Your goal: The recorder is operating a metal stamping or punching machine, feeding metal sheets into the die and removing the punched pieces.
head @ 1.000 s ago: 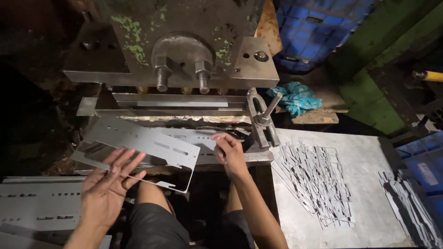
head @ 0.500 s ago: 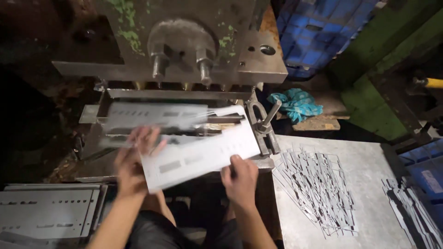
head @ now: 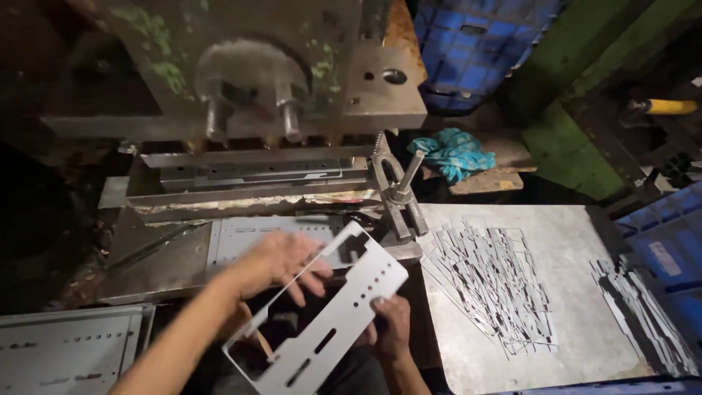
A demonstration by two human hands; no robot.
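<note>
A punched sheet-metal plate (head: pixel 333 314) with slots, holes and a large cut-out hangs tilted in front of the press, its far corner near the die. My right hand (head: pixel 387 325) grips its lower right edge from below. My left hand (head: pixel 281 260) lies across its upper left edge with the fingers spread. Behind them another flat punched plate (head: pixel 248 238) rests on the press bed (head: pixel 157 263), under the dark upper die block (head: pixel 241 73).
A steel table (head: pixel 578 241) at the right carries a heap of thin metal offcuts (head: pixel 490 285); more strips (head: pixel 647 314) lie at its right edge. A stack of punched plates (head: pixel 66 351) sits at lower left. A clamp (head: pixel 398 197), a blue rag (head: pixel 453 153) and blue crates (head: pixel 475 44) are behind.
The plate was lifted from the left of the press bed, swung right and turned. It now hangs lower and nearer to me, with the right hand under its edge.
</note>
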